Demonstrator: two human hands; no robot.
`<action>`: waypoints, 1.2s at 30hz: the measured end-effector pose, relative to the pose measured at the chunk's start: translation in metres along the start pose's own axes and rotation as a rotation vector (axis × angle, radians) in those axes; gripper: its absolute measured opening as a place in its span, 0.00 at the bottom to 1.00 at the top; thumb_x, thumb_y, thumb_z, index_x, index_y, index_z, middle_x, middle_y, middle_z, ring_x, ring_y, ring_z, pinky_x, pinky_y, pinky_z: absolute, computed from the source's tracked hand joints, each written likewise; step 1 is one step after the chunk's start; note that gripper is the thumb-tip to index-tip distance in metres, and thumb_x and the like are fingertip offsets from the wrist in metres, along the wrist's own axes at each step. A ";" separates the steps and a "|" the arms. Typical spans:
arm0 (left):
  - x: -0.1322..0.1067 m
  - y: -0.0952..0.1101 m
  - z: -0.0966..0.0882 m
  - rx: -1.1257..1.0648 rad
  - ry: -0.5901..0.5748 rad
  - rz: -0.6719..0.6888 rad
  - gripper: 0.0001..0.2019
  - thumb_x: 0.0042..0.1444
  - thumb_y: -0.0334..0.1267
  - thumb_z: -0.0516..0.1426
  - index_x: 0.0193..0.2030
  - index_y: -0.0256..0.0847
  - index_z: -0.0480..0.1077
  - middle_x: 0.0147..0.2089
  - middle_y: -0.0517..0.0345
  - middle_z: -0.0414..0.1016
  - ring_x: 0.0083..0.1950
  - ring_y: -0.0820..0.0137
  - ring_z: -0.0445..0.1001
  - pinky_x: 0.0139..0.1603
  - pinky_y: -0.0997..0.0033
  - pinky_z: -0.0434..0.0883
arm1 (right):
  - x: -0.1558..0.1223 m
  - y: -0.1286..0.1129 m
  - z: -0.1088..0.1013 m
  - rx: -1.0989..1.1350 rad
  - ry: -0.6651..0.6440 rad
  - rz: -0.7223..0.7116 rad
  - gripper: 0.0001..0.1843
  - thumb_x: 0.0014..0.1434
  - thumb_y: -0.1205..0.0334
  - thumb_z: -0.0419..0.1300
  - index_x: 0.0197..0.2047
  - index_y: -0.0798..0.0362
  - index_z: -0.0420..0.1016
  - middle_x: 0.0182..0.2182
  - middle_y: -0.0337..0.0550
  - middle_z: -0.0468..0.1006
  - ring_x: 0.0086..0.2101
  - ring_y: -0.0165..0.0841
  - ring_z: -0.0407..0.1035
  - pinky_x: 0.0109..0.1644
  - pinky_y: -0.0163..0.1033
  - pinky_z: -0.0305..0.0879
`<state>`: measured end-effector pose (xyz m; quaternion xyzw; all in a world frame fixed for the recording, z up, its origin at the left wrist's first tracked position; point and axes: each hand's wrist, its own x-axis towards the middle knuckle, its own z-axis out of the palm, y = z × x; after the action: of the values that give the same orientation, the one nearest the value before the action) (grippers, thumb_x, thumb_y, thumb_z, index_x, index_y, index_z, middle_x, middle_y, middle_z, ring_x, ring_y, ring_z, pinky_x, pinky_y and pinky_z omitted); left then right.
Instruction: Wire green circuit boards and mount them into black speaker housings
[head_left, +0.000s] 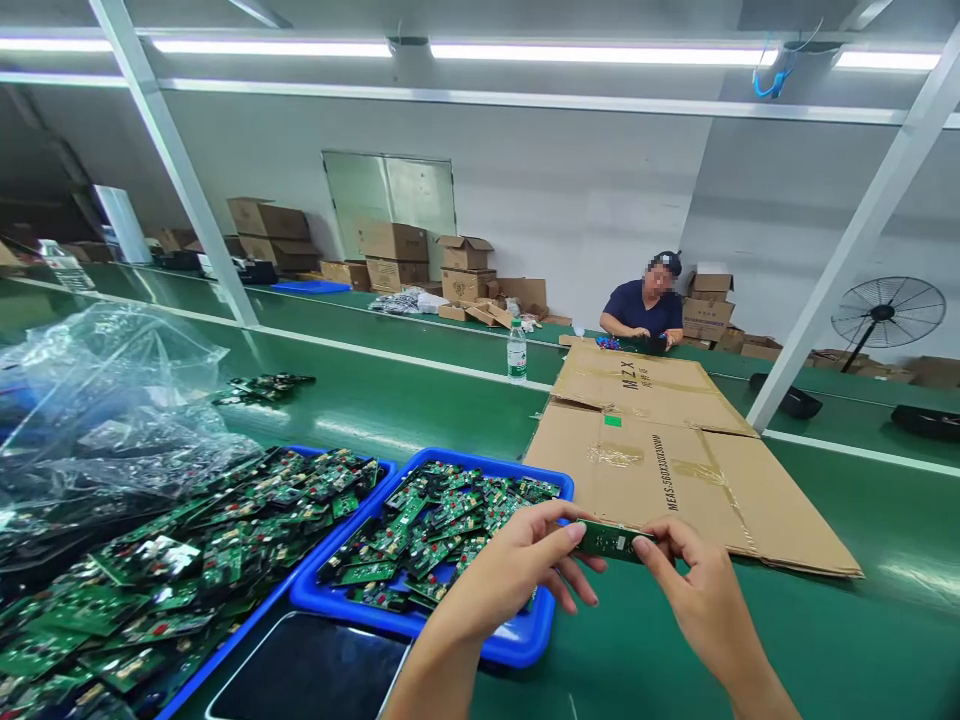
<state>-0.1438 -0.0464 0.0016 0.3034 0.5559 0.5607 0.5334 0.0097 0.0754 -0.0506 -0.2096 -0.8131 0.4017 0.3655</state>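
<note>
A small green circuit board (609,541) is held level between my two hands, over the green tabletop. My left hand (525,560) pinches its left end between thumb and fingers, with the other fingers spread below. At the opposite end, my right hand (694,575) grips the board with thumb and index finger. Just left of my hands is a blue tray (566,490) with many similar boards (442,520) lying loose in it. A second blue tray (289,585) farther left is heaped with more boards (172,590).
A flattened cardboard sheet (697,480) lies ahead, with a water bottle (517,352) beside it. A dark-screened tablet (311,670) rests by the trays. Clear plastic bags (112,390) cover the left side. A co-worker (645,308) sits across the tables; a fan (885,312) stands far right.
</note>
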 end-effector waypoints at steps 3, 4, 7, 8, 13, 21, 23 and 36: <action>-0.004 0.002 0.002 -0.004 0.000 0.017 0.20 0.50 0.44 0.56 0.49 0.38 0.66 0.32 0.52 0.77 0.25 0.72 0.76 0.20 0.85 0.71 | -0.001 -0.001 -0.003 0.055 -0.007 0.036 0.21 0.62 0.43 0.54 0.31 0.52 0.72 0.20 0.35 0.63 0.22 0.30 0.56 0.25 0.35 0.50; -0.005 0.003 0.003 0.001 -0.003 0.019 0.20 0.50 0.44 0.56 0.49 0.37 0.66 0.32 0.52 0.77 0.25 0.72 0.76 0.20 0.85 0.71 | -0.001 -0.001 -0.003 0.074 -0.006 0.040 0.21 0.62 0.43 0.55 0.31 0.52 0.72 0.20 0.35 0.63 0.22 0.30 0.56 0.24 0.35 0.49; -0.007 0.003 0.005 -0.018 0.000 0.007 0.21 0.50 0.44 0.56 0.50 0.37 0.66 0.31 0.51 0.77 0.25 0.71 0.76 0.20 0.84 0.71 | -0.002 -0.002 -0.006 0.117 -0.005 0.038 0.22 0.62 0.42 0.55 0.29 0.53 0.70 0.19 0.35 0.62 0.21 0.29 0.55 0.23 0.35 0.48; -0.007 0.002 0.005 -0.027 0.005 0.002 0.22 0.49 0.44 0.56 0.50 0.37 0.66 0.31 0.52 0.77 0.25 0.70 0.76 0.19 0.84 0.71 | -0.002 -0.003 -0.006 0.123 -0.006 0.031 0.22 0.62 0.43 0.55 0.28 0.53 0.69 0.19 0.35 0.62 0.21 0.29 0.55 0.23 0.34 0.47; -0.004 0.000 0.006 -0.016 0.046 0.044 0.20 0.49 0.43 0.57 0.49 0.38 0.67 0.28 0.57 0.75 0.25 0.70 0.77 0.19 0.83 0.72 | -0.001 -0.009 -0.009 0.132 -0.006 -0.002 0.22 0.62 0.43 0.55 0.27 0.53 0.67 0.19 0.34 0.62 0.20 0.28 0.55 0.23 0.34 0.47; -0.003 0.006 0.014 0.005 0.151 0.110 0.20 0.44 0.41 0.63 0.43 0.38 0.65 0.25 0.65 0.70 0.25 0.73 0.75 0.19 0.84 0.71 | 0.001 -0.018 -0.010 0.066 -0.166 -0.041 0.21 0.61 0.46 0.56 0.26 0.52 0.61 0.20 0.34 0.62 0.22 0.30 0.56 0.25 0.33 0.51; 0.000 0.003 0.014 -0.037 0.157 0.128 0.25 0.40 0.44 0.66 0.44 0.40 0.62 0.24 0.66 0.69 0.25 0.74 0.74 0.19 0.85 0.70 | 0.000 -0.019 -0.007 0.051 -0.178 -0.063 0.22 0.62 0.44 0.54 0.26 0.52 0.59 0.20 0.34 0.61 0.22 0.30 0.56 0.24 0.34 0.50; -0.016 0.018 -0.010 -0.168 0.413 0.248 0.22 0.48 0.41 0.56 0.52 0.46 0.61 0.37 0.61 0.73 0.31 0.85 0.66 0.30 0.93 0.70 | 0.084 0.087 0.031 -0.216 -0.072 -0.219 0.23 0.69 0.47 0.43 0.35 0.56 0.65 0.32 0.44 0.69 0.31 0.35 0.66 0.36 0.40 0.65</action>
<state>-0.1535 -0.0613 0.0206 0.2027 0.5630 0.7162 0.3591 -0.0643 0.1640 -0.0976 -0.1434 -0.8821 0.2771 0.3529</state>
